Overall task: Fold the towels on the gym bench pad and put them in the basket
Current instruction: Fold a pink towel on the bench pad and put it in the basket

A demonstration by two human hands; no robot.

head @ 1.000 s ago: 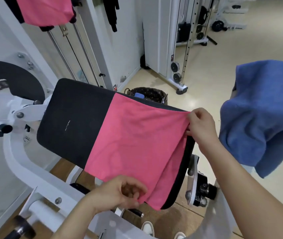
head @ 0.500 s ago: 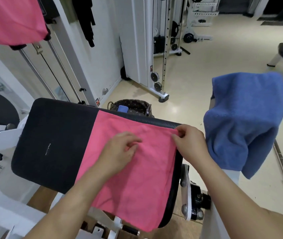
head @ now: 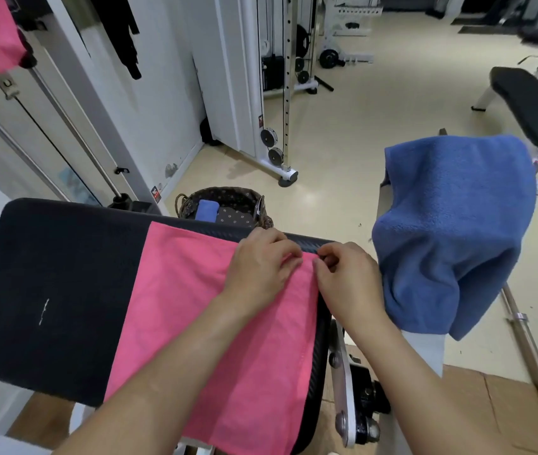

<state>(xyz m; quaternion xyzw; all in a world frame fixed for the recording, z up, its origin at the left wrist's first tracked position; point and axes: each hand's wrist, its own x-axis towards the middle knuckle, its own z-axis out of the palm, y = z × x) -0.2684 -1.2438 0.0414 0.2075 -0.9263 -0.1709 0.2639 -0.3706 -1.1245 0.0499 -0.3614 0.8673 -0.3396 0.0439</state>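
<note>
1. Since half a second earlier, the left hand (head: 262,267) had slid rightward across the pink towel (head: 228,339) to meet the right hand (head: 346,277) at the towel's far right corner.
2. The pink towel was thin, smooth cloth, lying flat over the right half of the black padded bench pad (head: 57,290).
3. Both hands had curled fingers pinching that corner, side by side.
4. Behind the pad stood a woven basket (head: 265,219) holding a folded blue towel (head: 207,210); a fluffy blue towel (head: 458,224) hung draped to the right.
</note>
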